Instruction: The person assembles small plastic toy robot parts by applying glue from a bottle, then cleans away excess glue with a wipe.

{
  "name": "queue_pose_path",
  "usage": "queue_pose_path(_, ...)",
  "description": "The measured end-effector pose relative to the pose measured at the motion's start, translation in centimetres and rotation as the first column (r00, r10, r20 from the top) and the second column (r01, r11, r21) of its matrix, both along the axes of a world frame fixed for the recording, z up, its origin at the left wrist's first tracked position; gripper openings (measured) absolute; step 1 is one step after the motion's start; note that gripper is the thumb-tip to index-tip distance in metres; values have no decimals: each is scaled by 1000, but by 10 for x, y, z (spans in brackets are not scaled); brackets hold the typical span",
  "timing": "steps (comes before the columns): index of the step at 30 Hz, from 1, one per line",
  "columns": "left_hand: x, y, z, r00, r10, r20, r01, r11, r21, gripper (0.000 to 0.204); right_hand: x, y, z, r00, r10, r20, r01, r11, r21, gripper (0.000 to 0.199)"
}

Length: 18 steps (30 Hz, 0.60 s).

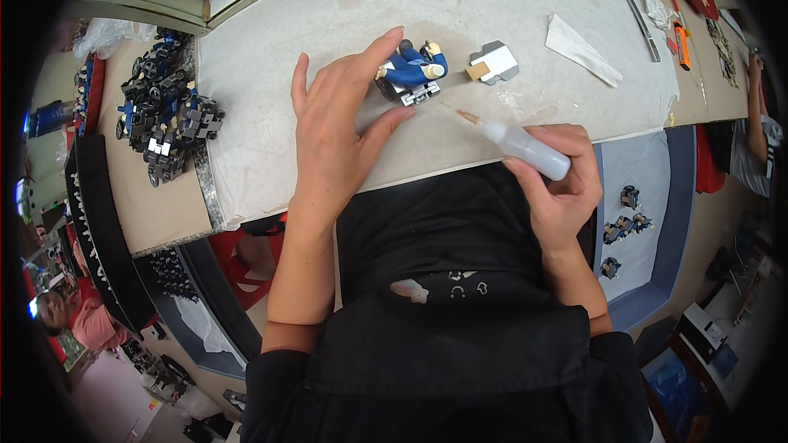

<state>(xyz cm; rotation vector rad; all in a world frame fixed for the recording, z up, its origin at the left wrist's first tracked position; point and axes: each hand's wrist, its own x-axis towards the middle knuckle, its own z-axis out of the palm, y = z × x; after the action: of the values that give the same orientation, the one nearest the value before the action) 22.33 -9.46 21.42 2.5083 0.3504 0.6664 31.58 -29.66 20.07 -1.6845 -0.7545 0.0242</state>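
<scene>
My right hand (566, 172) grips a small white squeeze bottle (533, 152) with a thin pointed tip. That tip points up and left, toward a toy figure (414, 70) in blue on a dark wheeled base, a short gap away. Around the figure's left side my left hand (332, 123) is spread, forefinger behind it and thumb at its near edge. Whether these fingertips touch the figure I cannot tell. Just right of the figure lies a grey and white plastic piece (498, 60) with a tan block at its corner.
A heap of similar wheeled toys (168, 107) stands at the left. A folded white paper (581, 49), a long metal tool (636, 16) and an orange cutter (681, 45) lie to the right. Several figures sit in a blue-edged tray (648, 172) at lower right.
</scene>
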Motion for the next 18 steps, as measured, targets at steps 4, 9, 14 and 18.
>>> queue_pose_path(4, 0, 0, 0, 1000, -6, 9, 6, 1000, 1, 69, -1, 8, -2, 998, 2, 59, 2, 998, -65, 31)
queue_pose_path(9, 0, 0, -1, 1000, -8, 14, 8, 1000, -3, 69, -2, 9, -3, 1000, -28, 6, 28, 998, -54, 31)
queue_pose_path(14, -1, 0, 0, 1000, -10, 8, 10, 1000, -10, 69, -2, 10, -4, 1000, -28, 6, 28, 997, -66, 31)
queue_pose_path(18, -1, 0, -1, 1000, -12, 10, 12, 1000, -2, 69, -2, 11, -4, 999, -31, 18, 33, 996, -81, 31)
